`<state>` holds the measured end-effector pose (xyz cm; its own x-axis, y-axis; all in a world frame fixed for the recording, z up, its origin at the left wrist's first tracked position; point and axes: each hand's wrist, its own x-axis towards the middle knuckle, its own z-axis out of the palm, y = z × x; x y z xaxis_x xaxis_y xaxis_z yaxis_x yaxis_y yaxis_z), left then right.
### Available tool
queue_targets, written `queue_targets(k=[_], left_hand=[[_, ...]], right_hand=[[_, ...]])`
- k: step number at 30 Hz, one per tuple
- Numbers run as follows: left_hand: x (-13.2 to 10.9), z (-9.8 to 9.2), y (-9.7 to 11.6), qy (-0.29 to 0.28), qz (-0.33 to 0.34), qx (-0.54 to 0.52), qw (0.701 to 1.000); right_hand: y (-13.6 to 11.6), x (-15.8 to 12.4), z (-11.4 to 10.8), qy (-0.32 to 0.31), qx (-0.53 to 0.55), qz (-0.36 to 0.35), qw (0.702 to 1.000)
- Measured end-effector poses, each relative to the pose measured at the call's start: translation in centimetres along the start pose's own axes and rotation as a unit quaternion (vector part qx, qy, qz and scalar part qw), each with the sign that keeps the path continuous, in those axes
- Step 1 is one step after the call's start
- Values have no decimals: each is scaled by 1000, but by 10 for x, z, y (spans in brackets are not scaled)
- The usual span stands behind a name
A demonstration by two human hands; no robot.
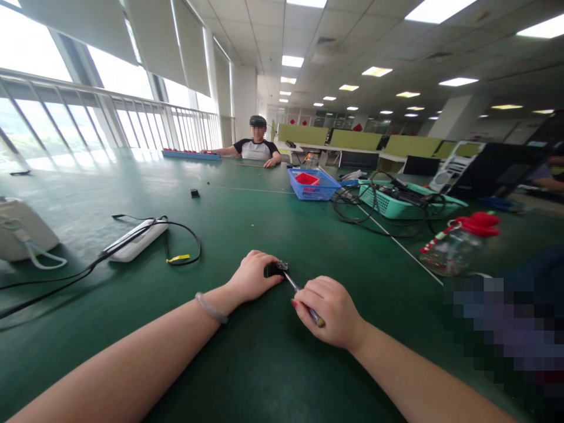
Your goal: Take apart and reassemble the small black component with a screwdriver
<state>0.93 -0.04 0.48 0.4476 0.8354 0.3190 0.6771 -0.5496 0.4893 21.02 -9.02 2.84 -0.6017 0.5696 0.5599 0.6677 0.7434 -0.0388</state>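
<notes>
The left grip (pixel 255 276) is closed round a black block (pixel 269 271) near the worktop (pixel 247 220)'s front; the right grip (pixel 329 308) wraps a slim tool (pixel 316 318), tip at the block. The office (pixel 259 12) has railed windows (pixel 118 69); the green worktop carries a teal basket (pixel 383 204), blue basket (pixel 314 192), jar (pixel 453 254).

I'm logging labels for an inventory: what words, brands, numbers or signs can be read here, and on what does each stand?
No readable text anywhere.
Yellow cable tag: any print is too small to read.
Red wall decoration in the background: too far and blurred.
Slim tool in the right hand: no legible marking.
</notes>
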Motion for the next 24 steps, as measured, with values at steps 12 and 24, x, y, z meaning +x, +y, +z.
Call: queue_targets(k=[12, 24], left_hand=[[-1, -1, 0, -3, 24, -10, 1000], [-1, -6, 4, -39, 47, -30, 998]], right_hand=[[5, 1, 2, 8, 34, 54, 998], [39, -4, 15, 154, 433, 351, 816]])
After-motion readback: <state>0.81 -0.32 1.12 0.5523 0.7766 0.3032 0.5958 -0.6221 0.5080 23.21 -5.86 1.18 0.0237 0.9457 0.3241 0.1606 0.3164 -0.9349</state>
